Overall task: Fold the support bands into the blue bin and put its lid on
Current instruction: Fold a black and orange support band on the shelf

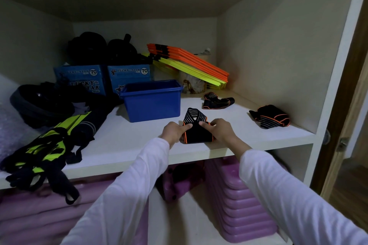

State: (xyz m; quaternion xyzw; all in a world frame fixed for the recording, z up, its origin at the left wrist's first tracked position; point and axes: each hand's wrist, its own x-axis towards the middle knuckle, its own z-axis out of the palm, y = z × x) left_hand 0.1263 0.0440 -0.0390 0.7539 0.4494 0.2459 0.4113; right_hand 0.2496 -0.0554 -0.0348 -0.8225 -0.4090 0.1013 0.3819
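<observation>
I'm folding one band [196, 131] at the shelf [127, 139] edge, left hand [175, 132] and right hand [220, 130] pinching it; next it goes into the bin [153, 103].

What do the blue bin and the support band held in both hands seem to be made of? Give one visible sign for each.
Blue bin: probably moulded plastic, with smooth, evenly coloured walls and a stiff rolled rim.

Support band: likely a stretchy knitted elastic fabric, matt black with pale ribbed stripes and orange edging; it bends limply where the left hand and right hand pinch it.
</observation>
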